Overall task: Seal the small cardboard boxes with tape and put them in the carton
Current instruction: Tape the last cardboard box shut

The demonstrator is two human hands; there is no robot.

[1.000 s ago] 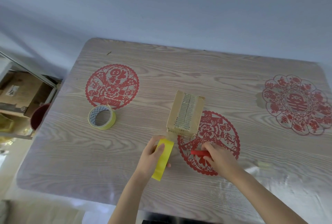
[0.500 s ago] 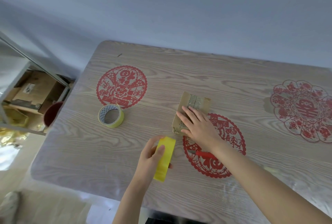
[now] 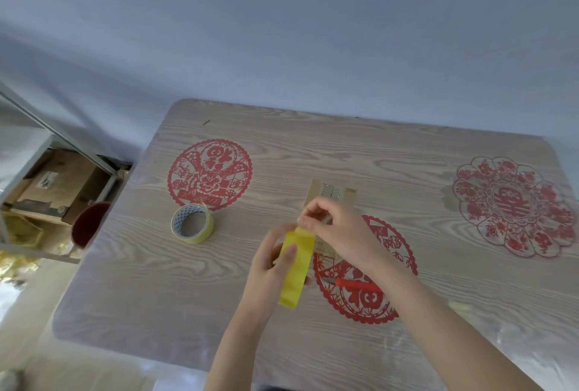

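**Two hands on the yellow tape**

The head camera looks down on a pale, wood-look table (image 3: pixel 219 312). The left hand (image 3: pixel 266 268) holds a yellow roll of tape (image 3: pixel 296 274) up on its edge, over the near middle of the table. Its thumb lies on the yellow band and its fingers curl round the far side. The right hand (image 3: pixel 341 234) reaches to the top of the roll. Its thumb and first finger pinch the top edge, and its other fingers are curled in. I cannot tell if a loose end of tape is between them.

The small brown cardboard box (image 3: pixel 332 196) lies flat on the table just past the right hand, which hides its near part. Shiny tape runs along its top.

A thin red-handled cutter (image 3: pixel 360 285) lies near the right wrist, on a round red paper cut-out (image 3: pixel 398 246). A second, paler roll of tape (image 3: pixel 192 224) lies flat to the left of the hands. Far left, off the table, a big brown carton (image 3: pixel 62 183) sits in a metal shelf.
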